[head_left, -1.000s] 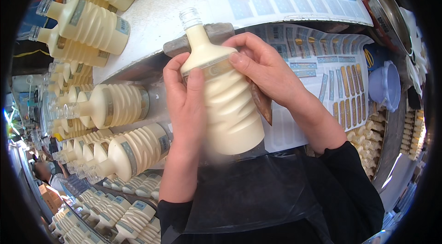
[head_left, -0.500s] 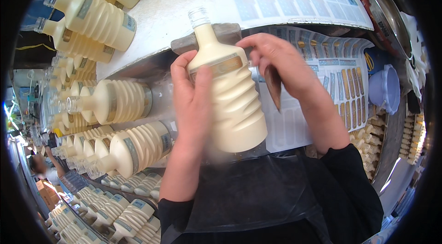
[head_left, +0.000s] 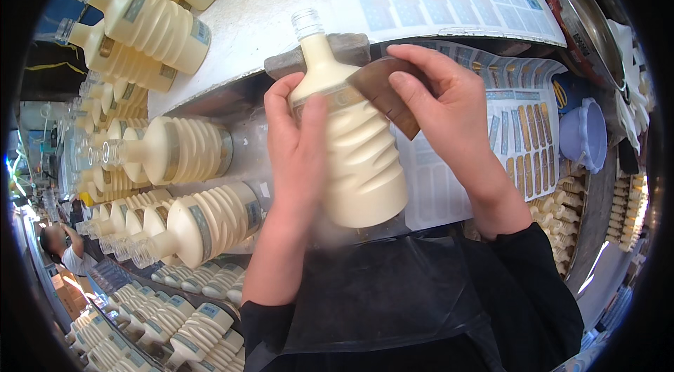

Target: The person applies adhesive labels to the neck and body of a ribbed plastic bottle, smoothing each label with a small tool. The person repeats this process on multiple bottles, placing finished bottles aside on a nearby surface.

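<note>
A cream bottle (head_left: pixel 365 179) with a ribbed body and a clear threaded neck lies tilted in front of me, its neck pointing away. My left hand (head_left: pixel 296 144) is closed round its left side at the shoulder, thumb on top. A gold-brown label band (head_left: pixel 342 97) runs across that shoulder. Between the thumb and fingers of my right hand (head_left: pixel 453 109) is a flat brown scraper (head_left: pixel 394 100). One end of it meets the right part of the label band and hides that part. Behind the neck sits a grey block (head_left: pixel 284 64).
Several similar bottles (head_left: pixel 193 151) lie stacked on the left, with more at the lower left. Label sheets (head_left: pixel 449 3) lie on the white board ahead, others (head_left: pixel 533 140) at the right. A lavender bucket (head_left: pixel 586 137) and a metal pan (head_left: pixel 583 14) stand right; a person (head_left: pixel 74 260) is far left.
My right hand has turned and lifted its fingertips from the bottle's edge. The scraper, earlier hanging below the palm, now lies against the label. My left hand keeps its hold.
</note>
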Demonstrator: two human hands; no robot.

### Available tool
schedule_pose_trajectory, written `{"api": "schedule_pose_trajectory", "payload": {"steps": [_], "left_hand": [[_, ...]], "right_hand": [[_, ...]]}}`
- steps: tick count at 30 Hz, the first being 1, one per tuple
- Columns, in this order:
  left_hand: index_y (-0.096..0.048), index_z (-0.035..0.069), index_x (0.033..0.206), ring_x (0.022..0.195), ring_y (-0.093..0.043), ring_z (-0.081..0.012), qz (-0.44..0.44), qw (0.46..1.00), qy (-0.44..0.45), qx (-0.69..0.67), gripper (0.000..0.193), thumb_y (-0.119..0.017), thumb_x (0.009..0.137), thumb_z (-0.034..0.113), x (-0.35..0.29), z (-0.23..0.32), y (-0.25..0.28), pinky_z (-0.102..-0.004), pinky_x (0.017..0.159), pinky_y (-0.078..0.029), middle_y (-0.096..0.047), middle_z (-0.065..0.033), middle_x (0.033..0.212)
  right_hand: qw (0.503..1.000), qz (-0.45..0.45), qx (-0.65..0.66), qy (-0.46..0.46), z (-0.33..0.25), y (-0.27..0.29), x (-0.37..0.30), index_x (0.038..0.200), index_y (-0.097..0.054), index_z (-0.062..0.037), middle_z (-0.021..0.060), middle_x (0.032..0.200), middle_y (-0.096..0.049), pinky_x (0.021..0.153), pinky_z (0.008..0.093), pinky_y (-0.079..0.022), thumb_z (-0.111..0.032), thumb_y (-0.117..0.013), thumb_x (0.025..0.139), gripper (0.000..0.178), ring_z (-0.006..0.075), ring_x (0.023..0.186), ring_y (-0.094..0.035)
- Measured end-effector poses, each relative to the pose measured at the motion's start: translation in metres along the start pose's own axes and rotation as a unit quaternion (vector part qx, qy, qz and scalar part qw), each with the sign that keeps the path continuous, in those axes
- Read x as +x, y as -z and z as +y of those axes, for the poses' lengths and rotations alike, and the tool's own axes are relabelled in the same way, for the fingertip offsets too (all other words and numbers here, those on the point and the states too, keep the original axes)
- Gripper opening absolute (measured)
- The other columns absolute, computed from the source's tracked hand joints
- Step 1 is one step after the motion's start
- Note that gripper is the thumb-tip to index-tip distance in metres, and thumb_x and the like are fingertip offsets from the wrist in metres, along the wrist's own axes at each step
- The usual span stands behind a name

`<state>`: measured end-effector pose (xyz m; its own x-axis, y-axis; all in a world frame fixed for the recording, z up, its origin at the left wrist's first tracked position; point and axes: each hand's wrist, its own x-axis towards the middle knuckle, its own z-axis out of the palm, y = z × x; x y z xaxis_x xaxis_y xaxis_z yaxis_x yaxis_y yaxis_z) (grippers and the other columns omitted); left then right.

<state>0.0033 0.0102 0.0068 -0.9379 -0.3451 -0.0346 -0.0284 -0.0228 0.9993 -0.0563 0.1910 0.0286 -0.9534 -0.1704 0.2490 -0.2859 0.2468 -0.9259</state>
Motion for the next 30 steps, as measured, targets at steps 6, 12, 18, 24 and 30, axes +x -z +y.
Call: {"api": "schedule_pose_trajectory", "payload": {"steps": [6,12,18,24,30], "left_hand": [[-0.047,0.002,0.138,0.108,-0.058,-0.0155,0.006,0.999,0.02,-0.028,0.038,-0.05,0.109,0.026,-0.001,0.003,-0.001,-0.0303,0.095,-0.049,-0.06,-0.0122,0.122],[-0.046,0.002,0.145,0.119,-0.063,-0.0212,0.006,0.985,0.068,-0.156,0.044,-0.035,0.115,0.031,-0.002,-0.002,0.009,-0.0358,0.102,-0.052,-0.063,-0.0147,0.131],[-0.042,0.001,0.149,0.124,-0.059,-0.0206,-0.025,0.984,0.088,-0.154,0.047,-0.036,0.114,0.033,-0.008,-0.009,0.007,-0.0363,0.109,-0.046,-0.058,-0.0144,0.138],[-0.04,0.0,0.151,0.126,-0.059,-0.0221,-0.027,0.977,0.091,-0.191,0.048,-0.034,0.114,0.031,-0.008,-0.009,0.008,-0.0365,0.11,-0.046,-0.057,-0.0164,0.141],[-0.045,-0.002,0.147,0.123,-0.06,-0.0204,-0.026,0.984,0.058,-0.166,0.052,-0.037,0.114,0.037,-0.005,-0.005,0.012,-0.0352,0.108,-0.046,-0.06,-0.0158,0.137]], "right_hand": [[0.936,0.012,-0.172,0.308,-0.008,-0.003,-0.014,0.115,-0.074,-0.0025,0.0179,0.103,-0.075,0.08,0.0342,-0.06,0.006,-0.076,0.083,0.033,0.0294,0.091,-0.075],[0.963,-0.024,-0.098,0.25,-0.025,-0.008,-0.025,0.113,-0.073,0.0,0.0121,0.102,-0.075,0.074,0.0333,-0.059,0.005,-0.07,0.088,0.025,0.0216,0.084,-0.074],[0.999,0.011,0.009,0.03,0.008,-0.012,-0.009,0.129,-0.065,-0.0006,0.0144,0.118,-0.07,0.095,0.032,-0.052,0.0,-0.059,0.097,0.033,0.0209,0.108,-0.067],[0.948,-0.051,0.216,-0.228,0.04,0.01,0.012,0.124,-0.069,0.0007,0.006,0.11,-0.073,0.088,0.0277,-0.052,-0.017,-0.061,0.102,0.029,0.0129,0.1,-0.065],[0.981,-0.098,0.024,-0.165,0.023,0.006,0.021,0.119,-0.069,-0.0014,0.001,0.087,-0.068,0.074,0.0222,-0.05,-0.024,-0.06,0.105,0.028,0.0052,0.081,-0.061]]}}
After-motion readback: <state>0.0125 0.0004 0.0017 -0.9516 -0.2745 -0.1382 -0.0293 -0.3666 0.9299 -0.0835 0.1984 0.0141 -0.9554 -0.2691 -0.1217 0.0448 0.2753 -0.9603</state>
